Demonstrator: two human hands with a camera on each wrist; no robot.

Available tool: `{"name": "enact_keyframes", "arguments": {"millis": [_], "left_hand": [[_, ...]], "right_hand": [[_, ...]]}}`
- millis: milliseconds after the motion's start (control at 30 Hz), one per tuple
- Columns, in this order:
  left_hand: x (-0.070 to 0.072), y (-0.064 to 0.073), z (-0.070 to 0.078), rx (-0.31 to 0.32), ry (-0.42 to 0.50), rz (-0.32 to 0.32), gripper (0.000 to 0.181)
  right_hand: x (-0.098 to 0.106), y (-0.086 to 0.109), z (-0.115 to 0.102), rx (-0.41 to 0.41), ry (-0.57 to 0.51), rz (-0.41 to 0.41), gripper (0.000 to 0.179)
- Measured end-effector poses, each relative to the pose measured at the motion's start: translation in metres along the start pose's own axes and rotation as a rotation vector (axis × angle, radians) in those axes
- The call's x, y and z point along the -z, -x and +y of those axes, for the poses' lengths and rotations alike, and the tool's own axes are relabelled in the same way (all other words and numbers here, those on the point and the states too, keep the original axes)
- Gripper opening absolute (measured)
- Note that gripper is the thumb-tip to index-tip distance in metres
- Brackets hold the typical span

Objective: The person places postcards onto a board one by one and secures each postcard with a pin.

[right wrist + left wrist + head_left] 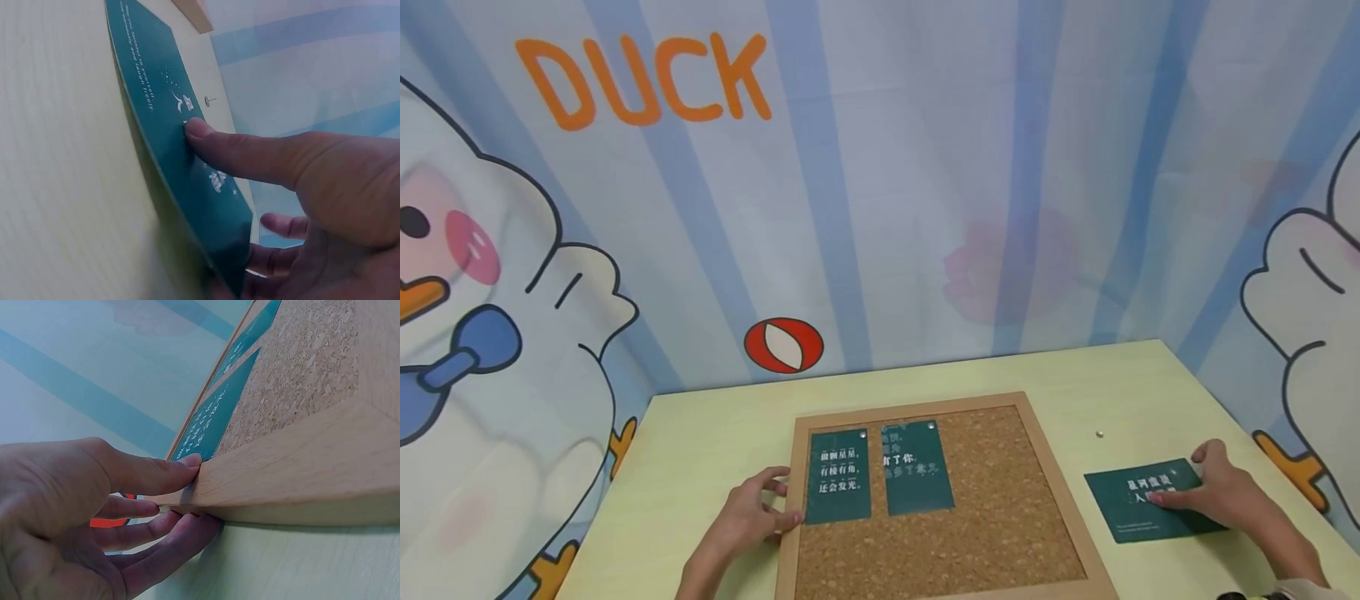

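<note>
A wood-framed corkboard [985, 500] lies on the pale table, two dark green cards with white Chinese print fixed along its upper part. Each of these, the left card [838, 500] and the right card [917, 492], has a silvery pin at its top right corner. My left hand [748, 512] grips the board's left edge, thumb on top of the frame [281, 459] and fingers against its side. To the right of the board, my right hand [1236, 496] pinches a third green card [1120, 508], thumb on its printed face and fingers at its far edge, partly hidden. That card is slightly raised off the table.
A small metal pushpin [1100, 434] lies on the table [722, 433] between the board and the right-hand card, also visible in the right wrist view. Behind the table hangs a blue-striped curtain [910, 208] with duck drawings.
</note>
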State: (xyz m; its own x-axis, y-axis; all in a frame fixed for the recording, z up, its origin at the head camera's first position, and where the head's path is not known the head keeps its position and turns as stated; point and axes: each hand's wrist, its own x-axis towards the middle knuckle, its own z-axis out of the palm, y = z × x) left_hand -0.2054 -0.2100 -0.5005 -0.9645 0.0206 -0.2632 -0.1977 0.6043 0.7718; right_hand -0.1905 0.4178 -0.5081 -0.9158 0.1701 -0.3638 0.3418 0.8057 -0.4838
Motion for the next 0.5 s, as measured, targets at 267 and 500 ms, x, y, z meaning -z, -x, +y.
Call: {"name": "enact_keyframes", "arguments": {"millis": [267, 500], "left_hand": [[0.001, 0.000, 0.002, 0.003, 0.004, -0.002, 0.075], [-0.001, 0.000, 0.001, 0.007, 0.000, 0.002, 0.076]], "right_hand": [[0.000, 0.013, -0.003, 0.103, -0.135, -0.025, 0.110], [0.011, 0.025, -0.013, 0.136, -0.125, -0.003, 0.100]]}}
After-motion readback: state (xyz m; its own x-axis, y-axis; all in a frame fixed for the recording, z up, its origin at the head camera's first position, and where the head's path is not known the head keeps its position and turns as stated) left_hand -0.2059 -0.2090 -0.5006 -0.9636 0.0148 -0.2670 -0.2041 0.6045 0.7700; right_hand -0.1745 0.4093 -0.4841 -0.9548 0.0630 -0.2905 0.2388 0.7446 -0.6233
